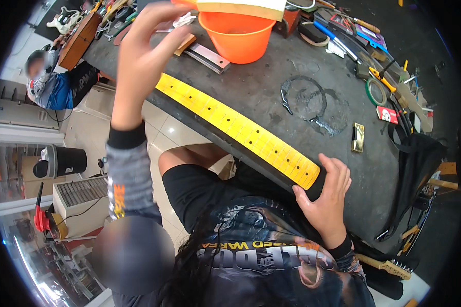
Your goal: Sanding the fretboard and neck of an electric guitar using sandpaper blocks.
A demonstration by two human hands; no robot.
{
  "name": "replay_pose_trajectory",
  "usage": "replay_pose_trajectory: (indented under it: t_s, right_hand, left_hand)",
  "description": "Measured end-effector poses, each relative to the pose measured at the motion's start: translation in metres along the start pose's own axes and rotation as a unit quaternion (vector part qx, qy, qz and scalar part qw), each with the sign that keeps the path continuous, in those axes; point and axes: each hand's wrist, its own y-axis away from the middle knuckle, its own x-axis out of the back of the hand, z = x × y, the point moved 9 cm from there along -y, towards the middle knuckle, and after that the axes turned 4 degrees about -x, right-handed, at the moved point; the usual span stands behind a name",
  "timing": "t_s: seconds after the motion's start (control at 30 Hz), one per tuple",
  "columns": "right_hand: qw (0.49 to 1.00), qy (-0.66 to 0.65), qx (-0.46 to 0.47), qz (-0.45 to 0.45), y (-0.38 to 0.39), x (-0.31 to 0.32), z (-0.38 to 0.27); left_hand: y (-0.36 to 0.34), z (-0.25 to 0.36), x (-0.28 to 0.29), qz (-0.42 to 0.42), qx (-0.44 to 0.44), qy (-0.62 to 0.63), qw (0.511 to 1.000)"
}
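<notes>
A yellow guitar neck (231,125) with black dot inlays lies slantwise along the near edge of the workbench, fretboard up. At its right end, my right hand (327,197) has its thumb and fingers spread around the corners; a gap shows between palm and wood. The thumb tip is by the near corner. My left hand (146,53) is raised over the neck's left end, thumb and fingers apart, with nothing visible between them. Beyond it stands an orange bucket (238,41) with a pale flat piece (243,7) across its top.
A metal-faced block (208,57) lies beside the bucket. Wet ring marks (305,97) and a small gold-and-black box (358,137) are on the dark benchtop (261,87). Tools, green tape (376,92) and a black strap (412,169) crowd the right. Another person (51,82) sits far left.
</notes>
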Motion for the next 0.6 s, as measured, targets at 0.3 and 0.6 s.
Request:
replay_pose_trajectory:
  t_s: [0.3,0.6]
  right_hand:
    - [0.996,0.0,0.089,0.027,-0.015,0.022,-0.007]
    - [0.964,-0.066,0.204,0.156,-0.042,0.062,-0.022]
  left_hand:
    - [0.23,-0.057,-0.005,0.251,0.299,0.441,0.808]
    - [0.178,-0.024,-0.064,0.158,0.299,0.675,0.655]
